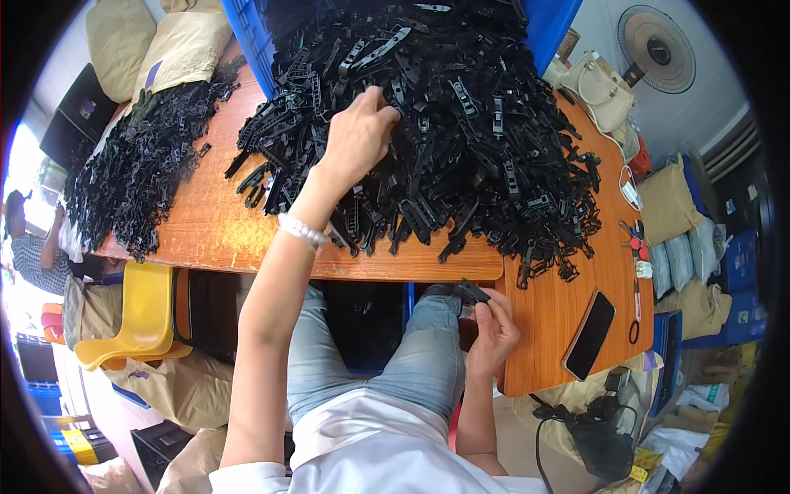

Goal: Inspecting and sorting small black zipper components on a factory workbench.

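At near edge of counter point(395, 266), right grip point(492, 333) pinches small dark part point(472, 291) between thumb and fingers, close to right knee point(436, 310). Left grip point(360, 136) narrowed, fingertips in heap of black parts point(461, 177); cannot tell whether it holds one. Part looks light, stiff, probably moulded plastic (thin sections might snap if bent). Smooth faces perhaps slippery; best hold across thicker body. Heaped pieces overlap, likely snag; take singly by free end.

What your left hand point(358, 136) pinches, if anything, is lost to you among the black plastic parts point(461, 165); the view's top edge cuts off the blue crate point(246, 41).
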The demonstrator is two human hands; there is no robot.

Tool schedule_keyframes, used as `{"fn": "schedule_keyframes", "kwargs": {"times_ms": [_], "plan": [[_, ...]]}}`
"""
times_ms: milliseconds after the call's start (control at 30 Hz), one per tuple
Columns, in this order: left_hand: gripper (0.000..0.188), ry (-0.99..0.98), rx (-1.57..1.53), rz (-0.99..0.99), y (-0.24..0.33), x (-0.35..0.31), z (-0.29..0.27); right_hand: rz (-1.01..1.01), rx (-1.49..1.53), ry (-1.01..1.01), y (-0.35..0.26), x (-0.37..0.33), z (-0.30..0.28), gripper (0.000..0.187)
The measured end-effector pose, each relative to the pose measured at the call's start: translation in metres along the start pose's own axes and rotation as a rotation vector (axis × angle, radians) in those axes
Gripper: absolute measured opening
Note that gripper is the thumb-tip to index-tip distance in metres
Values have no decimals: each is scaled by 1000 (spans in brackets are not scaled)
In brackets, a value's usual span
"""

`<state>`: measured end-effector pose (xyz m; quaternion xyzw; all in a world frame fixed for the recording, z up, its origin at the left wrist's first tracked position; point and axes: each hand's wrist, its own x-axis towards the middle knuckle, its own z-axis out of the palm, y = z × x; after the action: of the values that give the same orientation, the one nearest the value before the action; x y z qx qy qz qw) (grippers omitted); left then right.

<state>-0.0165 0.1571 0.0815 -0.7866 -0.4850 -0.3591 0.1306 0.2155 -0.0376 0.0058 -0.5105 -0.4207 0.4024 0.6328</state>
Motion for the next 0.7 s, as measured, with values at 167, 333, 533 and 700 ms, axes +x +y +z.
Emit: {"fn": "schedule_keyframes", "kwargs": {"times_ms": [167, 333, 533, 700], "plan": [[6, -39, -588, -349, 37, -42, -21, -60, -45, 7, -1, 9, 1, 18], [17, -355, -1361, -840, 105, -86, -42, -55, 110, -76, -14, 8, 17, 18], [28, -553, -1351, -899, 113, -96, -48, -48, -33, -35, -19, 3, 24, 13], [33, -594, -1420, -1122, 123, -112, -37, 4, -54, -18, -15, -5, 26, 10]]}}
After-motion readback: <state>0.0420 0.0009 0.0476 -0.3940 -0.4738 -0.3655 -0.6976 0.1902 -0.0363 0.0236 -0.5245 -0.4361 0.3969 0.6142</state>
